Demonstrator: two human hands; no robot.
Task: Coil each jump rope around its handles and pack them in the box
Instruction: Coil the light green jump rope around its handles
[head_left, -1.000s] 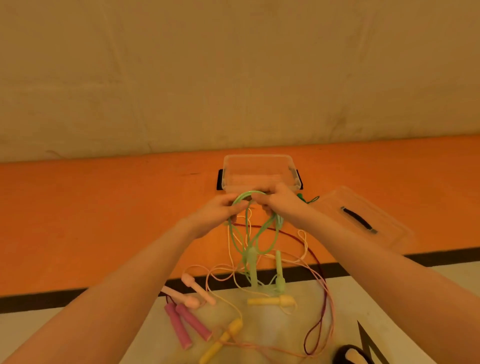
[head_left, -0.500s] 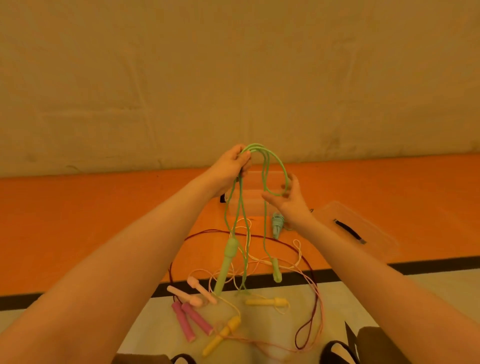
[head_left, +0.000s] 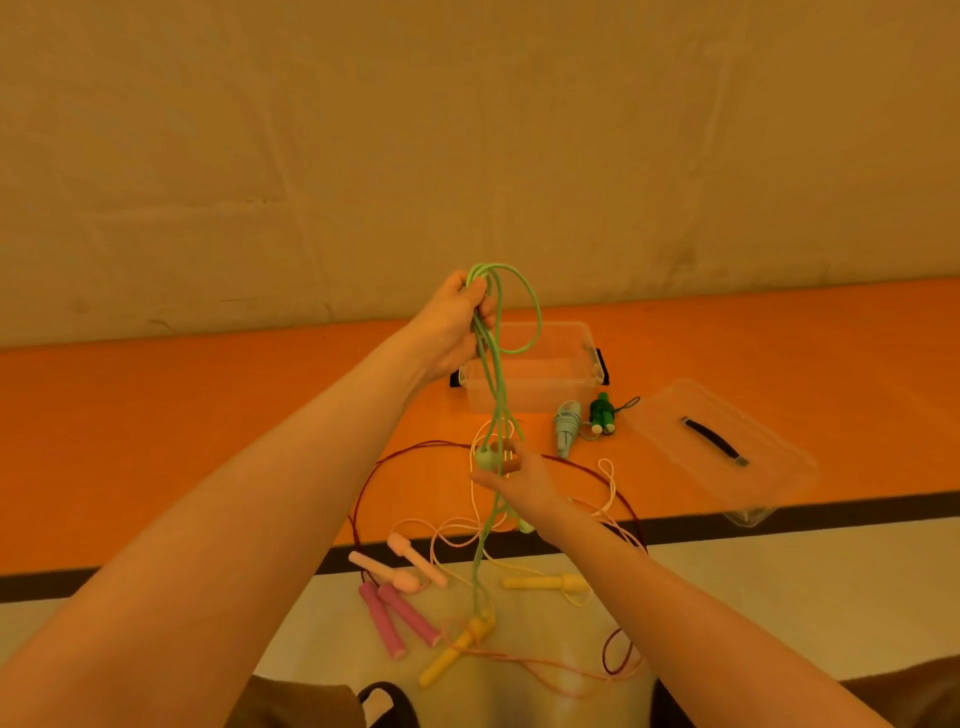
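My left hand (head_left: 454, 325) is raised and closed around the gathered loops of the light green jump rope (head_left: 498, 374), whose strands hang down. Lower, my right hand (head_left: 519, 480) grips the rope's green handles (head_left: 487, 460). The clear plastic box (head_left: 535, 374) stands open on the orange floor behind the rope. Two coiled ropes lie just right of the box: a pale blue one (head_left: 567, 426) and a dark green one (head_left: 601, 413). Loose on the floor are pink handles (head_left: 402, 618), pale pink handles (head_left: 400, 566) and yellow handles (head_left: 545, 583), with their cords tangled.
The clear lid (head_left: 717, 452) with a black handle lies to the right of the box. A dark red cord (head_left: 374, 499) loops wide around the pile. A black stripe (head_left: 779, 514) divides orange floor from pale floor. A plain wall rises behind.
My left hand has risen higher with the green loops. My right hand has dropped from the loops and taken hold of the green handles.
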